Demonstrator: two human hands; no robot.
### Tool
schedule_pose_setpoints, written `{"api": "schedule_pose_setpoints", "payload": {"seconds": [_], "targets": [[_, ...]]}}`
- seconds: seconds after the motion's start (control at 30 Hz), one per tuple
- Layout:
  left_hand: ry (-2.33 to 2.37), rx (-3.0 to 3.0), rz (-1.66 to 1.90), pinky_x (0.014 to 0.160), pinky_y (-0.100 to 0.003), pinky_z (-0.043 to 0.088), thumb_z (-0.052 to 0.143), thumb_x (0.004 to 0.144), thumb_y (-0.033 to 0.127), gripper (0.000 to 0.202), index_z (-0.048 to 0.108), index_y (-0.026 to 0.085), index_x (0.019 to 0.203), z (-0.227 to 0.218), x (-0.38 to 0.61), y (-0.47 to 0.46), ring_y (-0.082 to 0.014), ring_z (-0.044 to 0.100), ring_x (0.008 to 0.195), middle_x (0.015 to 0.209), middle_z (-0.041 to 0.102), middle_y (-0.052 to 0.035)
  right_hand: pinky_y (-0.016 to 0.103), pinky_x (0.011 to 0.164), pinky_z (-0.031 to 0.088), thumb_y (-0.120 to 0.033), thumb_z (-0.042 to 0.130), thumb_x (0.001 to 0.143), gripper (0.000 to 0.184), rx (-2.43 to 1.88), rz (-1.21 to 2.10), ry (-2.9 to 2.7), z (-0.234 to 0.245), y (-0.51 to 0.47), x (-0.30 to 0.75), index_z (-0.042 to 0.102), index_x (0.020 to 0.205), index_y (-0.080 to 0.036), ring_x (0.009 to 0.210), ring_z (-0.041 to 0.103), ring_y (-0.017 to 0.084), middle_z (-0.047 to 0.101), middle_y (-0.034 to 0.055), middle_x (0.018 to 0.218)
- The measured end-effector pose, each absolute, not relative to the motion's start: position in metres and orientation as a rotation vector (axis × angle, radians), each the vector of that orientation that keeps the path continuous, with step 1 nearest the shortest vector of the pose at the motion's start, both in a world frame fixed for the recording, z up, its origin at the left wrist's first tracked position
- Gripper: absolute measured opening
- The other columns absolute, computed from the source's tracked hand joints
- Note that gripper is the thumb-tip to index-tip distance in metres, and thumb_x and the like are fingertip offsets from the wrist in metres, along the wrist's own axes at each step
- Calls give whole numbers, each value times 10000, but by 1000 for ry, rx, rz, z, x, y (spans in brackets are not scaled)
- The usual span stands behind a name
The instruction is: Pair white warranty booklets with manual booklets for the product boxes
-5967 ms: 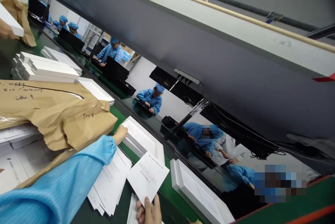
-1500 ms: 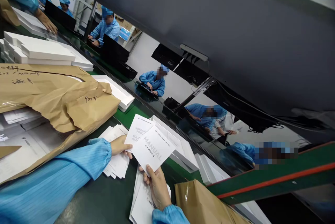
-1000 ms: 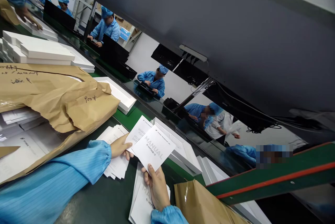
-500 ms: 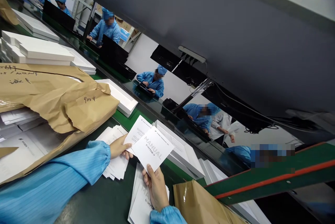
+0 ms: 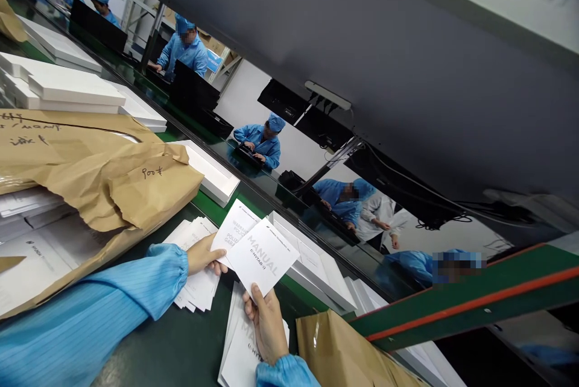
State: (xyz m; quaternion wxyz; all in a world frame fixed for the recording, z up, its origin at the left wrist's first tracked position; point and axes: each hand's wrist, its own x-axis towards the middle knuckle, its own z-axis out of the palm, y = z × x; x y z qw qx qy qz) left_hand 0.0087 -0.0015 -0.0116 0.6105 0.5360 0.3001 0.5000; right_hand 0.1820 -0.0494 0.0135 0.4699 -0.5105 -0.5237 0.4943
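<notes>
My right hand [image 5: 266, 327] pinches a white booklet printed MANUAL [image 5: 263, 257] and holds it up above a stack of the same manuals [image 5: 242, 345]. My left hand [image 5: 204, 255], in a blue sleeve, grips a white warranty card [image 5: 236, 225] that sits partly behind the manual. Under the left hand lies a fanned pile of warranty cards [image 5: 194, 284]. Just beyond both papers an open white box tray [image 5: 316, 269] rests on the green belt [image 5: 212, 209].
A torn brown paper wrap [image 5: 99, 182] with stacked booklets lies at left. White boxes [image 5: 67, 88] are stacked farther along the belt, another tray [image 5: 212, 176] behind. A brown bag [image 5: 344, 351] is at lower right. People in blue work across the line.
Since six seconds ago my left hand has left the box tray and taken a warranty card. Over the last second both papers stay held together; the trays have drifted slightly right.
</notes>
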Motion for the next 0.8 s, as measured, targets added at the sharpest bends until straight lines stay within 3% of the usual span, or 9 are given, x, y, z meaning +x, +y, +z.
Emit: {"api": "schedule_pose_setpoints", "payload": {"seconds": [0.8], "targets": [[683,1251,1145,395,-172,297,477,680,362,327,374,128,882,-14,8,-1,-90,515,412,569,605,-26,171,338,214,-502,460,664,366,-1293,1214,-1343,7,-48,184,443,799,-162,339,319,42,453,-53,459]]}}
